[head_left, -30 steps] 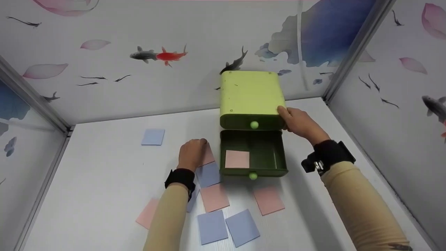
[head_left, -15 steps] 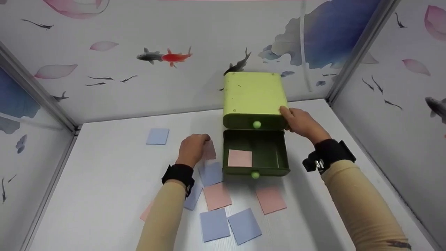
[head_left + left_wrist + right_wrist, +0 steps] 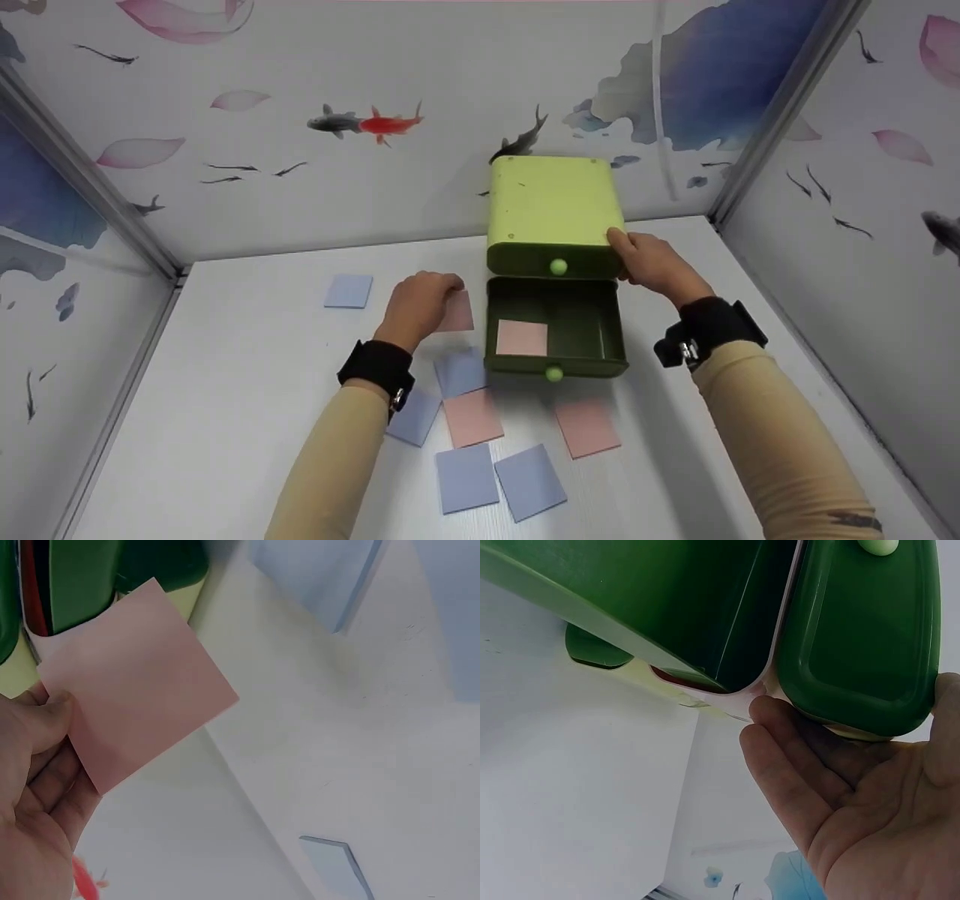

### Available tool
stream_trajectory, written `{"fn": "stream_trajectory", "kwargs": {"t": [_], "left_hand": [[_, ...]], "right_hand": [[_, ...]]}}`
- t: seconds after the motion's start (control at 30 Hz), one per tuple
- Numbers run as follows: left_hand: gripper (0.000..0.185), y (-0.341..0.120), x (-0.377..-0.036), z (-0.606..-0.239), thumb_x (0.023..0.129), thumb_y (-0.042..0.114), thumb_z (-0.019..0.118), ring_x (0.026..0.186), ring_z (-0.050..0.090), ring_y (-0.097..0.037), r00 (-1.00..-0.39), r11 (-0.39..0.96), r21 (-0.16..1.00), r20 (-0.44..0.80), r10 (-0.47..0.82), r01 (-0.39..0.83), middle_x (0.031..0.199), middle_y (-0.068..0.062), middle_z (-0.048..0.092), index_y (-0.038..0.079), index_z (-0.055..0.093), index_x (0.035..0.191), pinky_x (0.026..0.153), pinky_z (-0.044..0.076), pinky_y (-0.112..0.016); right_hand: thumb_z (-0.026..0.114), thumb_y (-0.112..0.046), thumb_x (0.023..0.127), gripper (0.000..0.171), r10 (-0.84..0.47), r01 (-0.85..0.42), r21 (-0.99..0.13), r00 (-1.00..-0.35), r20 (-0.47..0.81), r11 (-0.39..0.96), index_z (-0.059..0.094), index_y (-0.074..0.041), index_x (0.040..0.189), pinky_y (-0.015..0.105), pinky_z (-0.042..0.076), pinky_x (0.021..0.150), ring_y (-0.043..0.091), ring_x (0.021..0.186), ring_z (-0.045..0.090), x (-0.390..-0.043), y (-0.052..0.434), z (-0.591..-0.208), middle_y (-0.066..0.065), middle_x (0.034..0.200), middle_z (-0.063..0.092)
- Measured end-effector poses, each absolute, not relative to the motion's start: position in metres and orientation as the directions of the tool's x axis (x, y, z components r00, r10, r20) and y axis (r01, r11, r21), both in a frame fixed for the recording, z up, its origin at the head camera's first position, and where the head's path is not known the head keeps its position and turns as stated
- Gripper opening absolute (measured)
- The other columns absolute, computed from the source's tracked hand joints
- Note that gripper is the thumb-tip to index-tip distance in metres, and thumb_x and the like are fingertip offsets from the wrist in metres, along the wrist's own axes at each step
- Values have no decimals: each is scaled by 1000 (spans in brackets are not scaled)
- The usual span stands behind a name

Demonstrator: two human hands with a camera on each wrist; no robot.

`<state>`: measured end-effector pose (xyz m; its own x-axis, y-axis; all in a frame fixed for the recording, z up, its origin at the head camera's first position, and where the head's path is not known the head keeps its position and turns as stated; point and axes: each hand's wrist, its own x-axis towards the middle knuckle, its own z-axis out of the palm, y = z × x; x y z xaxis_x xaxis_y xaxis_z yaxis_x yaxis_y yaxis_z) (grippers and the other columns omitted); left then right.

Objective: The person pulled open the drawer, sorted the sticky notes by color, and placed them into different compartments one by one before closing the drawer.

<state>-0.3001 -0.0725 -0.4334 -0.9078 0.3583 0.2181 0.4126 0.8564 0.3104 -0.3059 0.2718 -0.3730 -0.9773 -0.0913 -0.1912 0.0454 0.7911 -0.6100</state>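
Note:
My left hand (image 3: 420,304) pinches a thin pink square (image 3: 455,311), like a sticky note pad, by one edge between thumb and fingers. In the left wrist view this pink pad (image 3: 142,686) is tilted and overlaps the green drawers behind it. A lime-green drawer cabinet (image 3: 555,199) stands at the back, its top drawer closed. Below that, a dark green drawer (image 3: 585,330) is pulled out, with another pink pad (image 3: 523,338) inside at its left. My right hand (image 3: 656,262) grips the cabinet's right front corner, thumb on top; in the right wrist view its fingers (image 3: 784,780) reach under that corner.
Several blue pads, including a front one (image 3: 466,478), and pink pads such as one at right (image 3: 587,429) lie on the white table (image 3: 255,390). A single blue pad (image 3: 349,291) lies at the back left. A patterned wall (image 3: 375,195) rises behind the cabinet.
My left hand has lifted the pink pad off the group on the table and moved it away towards the back. The right hand keeps its grip on the cabinet. The head view has shifted slightly.

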Motion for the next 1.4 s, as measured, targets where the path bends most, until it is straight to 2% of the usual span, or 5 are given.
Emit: {"fn": "stream_trajectory", "kwargs": {"t": [0.27, 0.6, 0.87, 1.17, 1.4], "left_hand": [[27, -71, -296, -411, 93, 0, 59, 98, 69, -28, -865, 814, 298, 233, 444, 499, 106, -4, 75, 15, 75, 109, 87, 55, -42], [26, -62, -289, -398, 94, 3, 59, 96, 69, -24, -827, 780, 283, 272, 492, 558, 104, -2, 75, 17, 75, 108, 87, 55, -38], [19, -43, -284, -386, 96, 15, 59, 94, 70, -22, -786, 741, 277, 319, 529, 611, 101, -2, 76, 17, 74, 107, 84, 56, -37], [20, -14, -280, -389, 98, 17, 57, 96, 69, -20, -791, 731, 302, 255, 557, 612, 105, 0, 74, 19, 73, 110, 85, 55, -34], [22, 5, -281, -400, 99, 14, 55, 99, 68, -18, -788, 745, 256, 203, 581, 616, 107, 1, 74, 19, 72, 113, 86, 55, -33]], "right_hand": [[17, -59, 101, 68, -94, 46, -607, -976, -197, 793, 54, -2, 100, 30, 45, 73, 19, 75, 56, -306, 273, -372, 13, 89, 60], [17, -58, 101, 67, -90, 54, -603, -974, -206, 796, 53, -2, 100, 30, 44, 71, 18, 75, 55, -306, 275, -369, 12, 89, 59], [17, -58, 101, 66, -93, 46, -598, -975, -200, 800, 53, -2, 98, 30, 44, 70, 19, 74, 55, -305, 275, -370, 14, 91, 58], [18, -58, 101, 65, -97, 44, -605, -975, -199, 795, 52, -2, 96, 28, 45, 69, 19, 76, 56, -306, 273, -372, 14, 93, 57], [17, -58, 101, 67, -106, 29, -602, -977, -187, 798, 53, -2, 96, 30, 44, 69, 19, 73, 55, -304, 272, -372, 15, 90, 60]]}}
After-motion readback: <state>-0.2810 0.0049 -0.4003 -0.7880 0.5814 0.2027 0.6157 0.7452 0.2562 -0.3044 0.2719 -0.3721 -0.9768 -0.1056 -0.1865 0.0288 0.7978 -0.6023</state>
